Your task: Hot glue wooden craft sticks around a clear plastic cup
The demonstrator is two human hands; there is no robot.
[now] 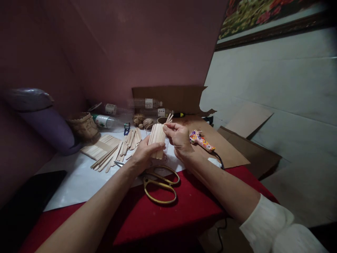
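My left hand [147,151] grips a panel of wooden craft sticks [157,138] standing side by side, its thumb across the front. At the panel's upper right edge, the fingers of my right hand [179,137] are pinched together; whether they hold a separate stick is too small to tell. Below both hands lie scissors with gold handles [161,189], partly under my left wrist. Loose craft sticks [126,144] are spread to the left of my left hand, beside a banded bundle of sticks [101,147].
A patterned glue gun [201,140] with a black cord rests on cardboard [223,146] at the right. Plastic bottles [107,122], twine balls [138,119] and a carved pot [83,127] stand or lie farther back. White paper [71,182] covers part of the red cloth [147,225].
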